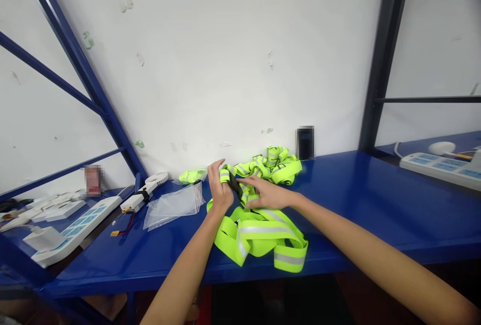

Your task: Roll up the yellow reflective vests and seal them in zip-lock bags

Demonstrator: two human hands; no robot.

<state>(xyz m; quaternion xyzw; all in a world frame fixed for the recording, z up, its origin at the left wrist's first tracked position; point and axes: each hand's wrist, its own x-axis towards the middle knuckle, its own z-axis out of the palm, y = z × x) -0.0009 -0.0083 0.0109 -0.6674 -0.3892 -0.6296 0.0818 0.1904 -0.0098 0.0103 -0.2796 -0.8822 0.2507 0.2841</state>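
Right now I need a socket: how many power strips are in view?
2. One power strip lies at left, near the white fan; the other strip sits far right, past the dark post. White clutter far left may hide more.

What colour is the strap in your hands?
The fluorescent yellow-green fabric strap carries silver-grey reflective stripes; head view shows it best.

Left hand (220, 191), right hand (269, 196) on reflective strap (259, 235)

The neon-yellow woven cloth straps (259, 235) look soft and matt (their grey bands shine). Under them the blue painted metal shelf top (356, 205) is smooth and glossy. At nine o'clock clear crinkled plastic bags (173, 207) gleam; at twelve, the white plaster wall (225, 64) is matt and chipped.
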